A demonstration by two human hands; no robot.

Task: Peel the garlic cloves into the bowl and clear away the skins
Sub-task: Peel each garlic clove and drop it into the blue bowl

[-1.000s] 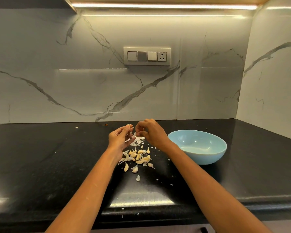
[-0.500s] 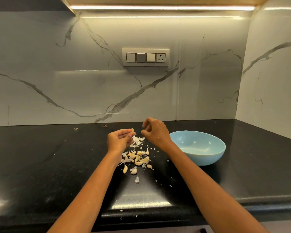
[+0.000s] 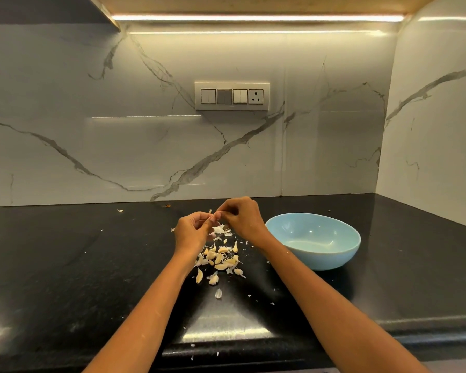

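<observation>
Around you there's a black counter running back to a white marble wall, with a switch plate on that wall above your hands and a light strip glowing overhead. A stray flake of skin sits alone by the counter's back edge on the left. The blue bowl stands toward the right of the counter, just beside your right forearm, and nothing blocks the way between your hands and its rim. Now the clove: your left hand pinches it between thumb and fingers, raised above the counter's middle, its pale tip poking upward, long axis roughly upright with a slight lean. Your right hand meets it from the right, fingertips curled in and nipping at the clove's top. Below your wrists the pile of cloves lies scattered toward the front edge, their pointed ends facing every which way, with loose skins just behind the pile.
</observation>
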